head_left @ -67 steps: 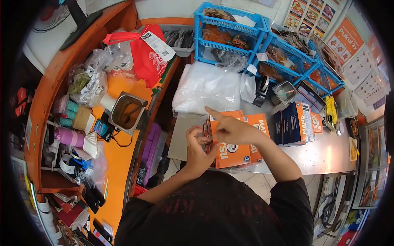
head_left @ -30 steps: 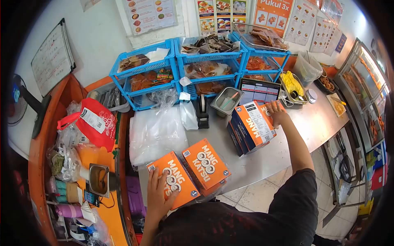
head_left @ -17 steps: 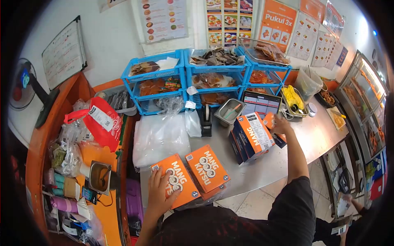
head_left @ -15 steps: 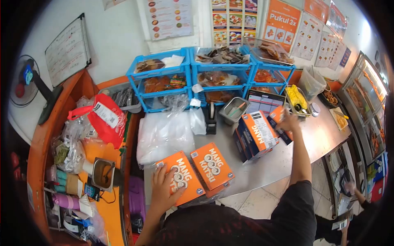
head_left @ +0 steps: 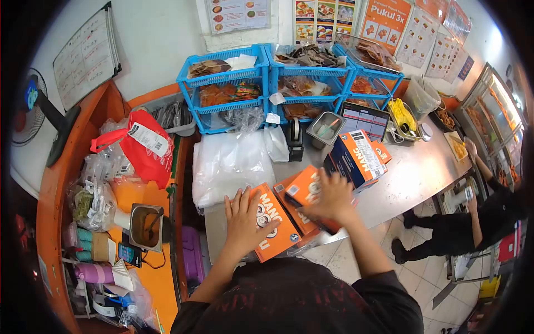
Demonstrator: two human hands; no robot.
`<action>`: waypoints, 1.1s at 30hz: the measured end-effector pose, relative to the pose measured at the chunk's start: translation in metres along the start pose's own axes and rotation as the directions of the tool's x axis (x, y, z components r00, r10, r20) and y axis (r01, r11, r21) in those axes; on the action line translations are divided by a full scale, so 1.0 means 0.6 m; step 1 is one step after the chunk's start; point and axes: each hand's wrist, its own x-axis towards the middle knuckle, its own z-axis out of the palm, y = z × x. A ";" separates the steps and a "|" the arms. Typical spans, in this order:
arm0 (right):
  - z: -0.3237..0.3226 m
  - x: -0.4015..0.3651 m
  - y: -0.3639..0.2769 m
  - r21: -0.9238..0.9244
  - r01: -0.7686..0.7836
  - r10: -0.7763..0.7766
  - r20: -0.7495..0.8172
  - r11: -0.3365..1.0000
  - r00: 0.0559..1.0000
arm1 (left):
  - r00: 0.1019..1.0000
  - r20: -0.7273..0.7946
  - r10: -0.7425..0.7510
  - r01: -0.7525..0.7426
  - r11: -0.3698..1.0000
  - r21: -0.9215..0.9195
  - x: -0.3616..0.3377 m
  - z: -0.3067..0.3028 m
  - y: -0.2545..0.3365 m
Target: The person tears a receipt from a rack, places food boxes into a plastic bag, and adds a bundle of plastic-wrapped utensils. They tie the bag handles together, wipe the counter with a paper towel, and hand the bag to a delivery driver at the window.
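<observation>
An orange box point(head_left: 277, 232) printed "MANG KATSU" lies at the counter's front edge. My left hand point(head_left: 247, 220) rests spread on its left part, fingers stretched and the thumb across its face. Beside it, my right hand point(head_left: 334, 199) grips another orange box point(head_left: 300, 188), which overlaps a further orange-faced box point(head_left: 282, 186). The thumb and fingers span this gripped box and hide part of its print. Farther right stand orange and dark blue boxes point(head_left: 356, 158), in front of a tablet point(head_left: 364, 119).
Blue stacked trays point(head_left: 222, 72) of packaged food line the wall. Plastic bags point(head_left: 233, 164), a tape dispenser point(head_left: 295, 146) and a metal container point(head_left: 327, 129) occupy the counter. At left is a red bag point(head_left: 147, 147). A co-worker in dark clothes point(head_left: 489, 206) stands near the display case point(head_left: 495, 119).
My right hand has come from the boxes by the tablet to the front boxes, now holding one there. My left hand stays on its box. The co-worker has moved farther into view.
</observation>
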 end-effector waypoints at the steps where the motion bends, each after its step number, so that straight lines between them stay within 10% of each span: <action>1: 0.023 -0.007 -0.024 0.032 -0.016 0.019 -0.071 0.999 0.997 | 1.000 0.002 -0.007 0.007 1.000 -0.006 0.001 0.000 0.000; 7: 0.071 0.043 0.049 0.433 0.049 -0.092 0.081 0.900 0.992 | 1.000 -0.007 -0.020 0.020 0.999 -0.025 0.001 0.005 -0.003; 10: 0.186 0.124 0.105 0.939 -0.198 -0.321 0.286 0.282 0.903 | 0.996 0.017 -0.085 0.085 0.996 0.002 -0.001 0.000 0.005; 12: 0.196 0.100 0.078 0.847 -0.513 -0.500 0.386 -0.142 0.775 | 0.996 0.009 -0.087 0.088 0.995 -0.043 -0.003 0.002 0.004; 16: 0.219 0.138 0.099 0.896 -0.438 -0.526 0.341 -0.068 0.779 | 0.997 0.006 -0.083 0.083 0.992 -0.094 -0.003 0.000 -0.001; 18: 0.261 0.228 0.115 0.956 -0.238 -0.415 0.289 0.170 0.863 | 0.996 0.010 -0.088 0.089 0.991 -0.098 -0.001 -0.002 0.001; 20: 0.276 0.317 0.089 0.981 -0.083 -0.046 0.092 0.175 0.995 | 0.997 0.010 -0.082 0.083 0.993 -0.087 0.001 -0.003 0.002; 26: 0.237 0.402 0.026 0.944 -0.328 0.052 0.330 -0.044 0.943 | 0.996 0.004 -0.084 0.084 0.993 -0.080 0.000 0.000 -0.003; 30: 0.268 0.377 0.020 0.976 -0.144 0.052 0.154 -0.162 0.987 | 0.995 0.000 -0.099 0.099 0.989 -0.108 0.003 -0.003 0.000; 33: 0.296 0.352 0.018 0.710 0.397 0.137 -0.567 0.582 0.812 | 0.993 0.052 -0.108 0.110 0.993 -0.040 0.003 -0.010 0.001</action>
